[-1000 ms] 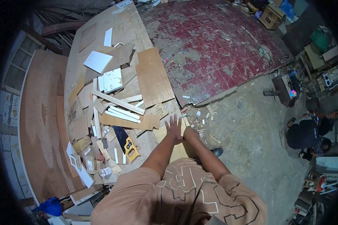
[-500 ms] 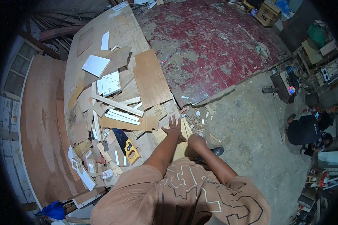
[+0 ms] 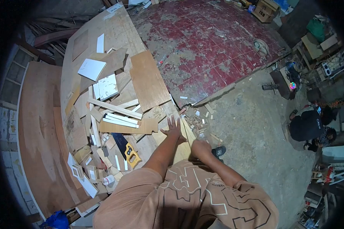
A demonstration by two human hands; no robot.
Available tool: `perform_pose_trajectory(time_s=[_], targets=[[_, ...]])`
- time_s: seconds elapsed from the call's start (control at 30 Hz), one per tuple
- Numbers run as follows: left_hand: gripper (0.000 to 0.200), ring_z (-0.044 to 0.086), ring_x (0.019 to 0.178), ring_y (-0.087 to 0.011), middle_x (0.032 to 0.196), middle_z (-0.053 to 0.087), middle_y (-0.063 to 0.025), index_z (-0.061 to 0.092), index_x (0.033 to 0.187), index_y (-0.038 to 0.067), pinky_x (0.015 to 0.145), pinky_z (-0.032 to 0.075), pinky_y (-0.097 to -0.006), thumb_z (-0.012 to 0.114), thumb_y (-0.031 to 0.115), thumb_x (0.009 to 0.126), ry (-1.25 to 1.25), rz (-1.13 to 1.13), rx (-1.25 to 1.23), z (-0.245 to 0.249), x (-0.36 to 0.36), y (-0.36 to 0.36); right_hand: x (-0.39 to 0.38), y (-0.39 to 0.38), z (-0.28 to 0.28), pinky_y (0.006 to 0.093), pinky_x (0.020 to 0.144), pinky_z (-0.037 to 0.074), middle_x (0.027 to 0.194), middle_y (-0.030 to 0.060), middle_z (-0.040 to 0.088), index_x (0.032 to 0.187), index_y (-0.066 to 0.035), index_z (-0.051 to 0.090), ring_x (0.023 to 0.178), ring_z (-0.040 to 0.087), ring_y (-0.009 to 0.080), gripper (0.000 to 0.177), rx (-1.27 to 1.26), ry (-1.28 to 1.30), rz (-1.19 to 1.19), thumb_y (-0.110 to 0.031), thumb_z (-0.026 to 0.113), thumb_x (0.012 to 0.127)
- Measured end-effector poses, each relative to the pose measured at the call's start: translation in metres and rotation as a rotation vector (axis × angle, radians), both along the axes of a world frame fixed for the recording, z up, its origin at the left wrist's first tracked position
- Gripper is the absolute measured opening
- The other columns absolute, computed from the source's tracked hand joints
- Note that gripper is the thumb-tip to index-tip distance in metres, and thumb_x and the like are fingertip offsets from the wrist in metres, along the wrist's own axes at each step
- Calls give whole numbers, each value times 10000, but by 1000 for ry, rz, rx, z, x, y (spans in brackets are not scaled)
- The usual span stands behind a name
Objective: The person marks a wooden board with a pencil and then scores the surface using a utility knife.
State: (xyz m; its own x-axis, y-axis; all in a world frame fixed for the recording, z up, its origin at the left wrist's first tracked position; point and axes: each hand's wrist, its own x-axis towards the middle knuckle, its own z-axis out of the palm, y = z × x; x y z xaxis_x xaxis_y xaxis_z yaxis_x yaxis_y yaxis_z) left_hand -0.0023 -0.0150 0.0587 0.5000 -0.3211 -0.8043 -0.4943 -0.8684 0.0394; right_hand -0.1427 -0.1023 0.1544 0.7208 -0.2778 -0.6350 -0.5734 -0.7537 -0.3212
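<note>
Board (image 3: 180, 151) lies at desk (image 3: 118, 30) edge, left hand (image 3: 174, 129) spread flat on it; right hand (image 3: 200, 147) curled beside, grip unclear; uneven pressure could tip it onto floor (image 3: 256, 126).

My left hand (image 3: 173, 129) lay just below the middle of the frame, palm down, its fingers (image 3: 174, 121) spread wide and pointing toward the top. My left forearm (image 3: 162, 152) ran bare and nearly straight from the lower centre up to it. My right hand (image 3: 200, 147) sat lower and to the right, close beside the left wrist, knuckles up and curled closed like a fist. My right forearm (image 3: 218, 168) slanted down toward the lower right.
</note>
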Motion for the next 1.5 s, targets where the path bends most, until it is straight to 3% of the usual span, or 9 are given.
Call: perform_pose_trajectory(time_s=[0.17, 0.33, 0.47, 0.7, 0.8, 1.03, 1.27, 1.37, 1.5], targets=[[1457, -284, 1418, -359, 1551, -307, -112, -180, 1512, 218, 982, 109, -815, 829, 619, 540, -34, 21, 28, -25, 6, -1, 35, 26, -10, 474, 777, 550, 981, 235, 693, 936, -26, 716, 923, 685, 395, 252, 69, 1, 14, -149, 511, 857], [1441, -268, 1426, -357, 1552, -302, -114, -170, 1515, 217, 983, 110, -816, 819, 631, 552, -17, 18, -5, -1, 2, -1, 19, 11, 0, 479, 786, 548, 982, 254, 686, 962, 13, 694, 916, 684, 406, 266, -21, -62, -159, -151, 510, 861], [1440, -260, 1428, -363, 1550, -303, -128, -179, 1512, 211, 981, 119, -815, 809, 643, 559, -22, 20, -47, 0, 2, 1, 20, -3, 9, 478, 747, 555, 957, 251, 691, 976, 17, 687, 887, 693, 396, 276, -20, -38, -90, -168, 516, 862], [1449, -257, 1423, -387, 1550, -299, -137, -163, 1516, 205, 958, 131, -831, 832, 614, 546, -22, 10, -21, -18, 5, 1, 67, -3, -94, 478, 788, 547, 1016, 235, 688, 989, -7, 693, 940, 688, 371, 237, 7, -77, -103, -157, 583, 842], [1463, -263, 1421, -388, 1549, -301, -135, -159, 1518, 205, 955, 128, -833, 836, 623, 530, -14, 5, -11, -17, 4, 1, 63, -6, -92, 474, 795, 545, 1017, 239, 686, 966, -11, 700, 947, 685, 381, 238, -1, -66, -57, -176, 586, 839], [1471, -273, 1417, -388, 1542, -316, -137, -167, 1516, 202, 965, 123, -827, 816, 664, 523, 6, 13, -29, -2, 2, 1, 35, -14, 14, 471, 804, 542, 1023, 240, 682, 1010, -25, 696, 980, 669, 392, 287, -8, 25, -51, -161, 492, 861], [1442, -280, 1417, -376, 1547, -313, -123, -118, 1529, 239, 954, 98, -834, 847, 596, 519, -21, 45, -58, -12, 2, 1, 66, -11, -75, 450, 803, 550, 1030, 224, 689, 992, -9, 713, 963, 684, 361, 261, -10, -20, -40, -167, 568, 843], [1430, -290, 1413, -376, 1542, -323, -121, -119, 1528, 243, 954, 96, -834, 848, 584, 531, -14, 43, -47, -20, 5, 3, 68, -7, -73, 442, 801, 553, 1042, 207, 693, 992, -35, 720, 968, 687, 345, 257, -25, -7, 5, -199, 591, 842], [1437, -265, 1418, -396, 1548, -297, -150, -159, 1519, 204, 964, 136, -825, 807, 646, 552, -17, -1, -28, -4, 1, 2, 44, -8, -24, 443, 796, 554, 1057, 210, 689, 995, -37, 720, 982, 684, 341, 264, -33, 15, -31, -217, 595, 848]])
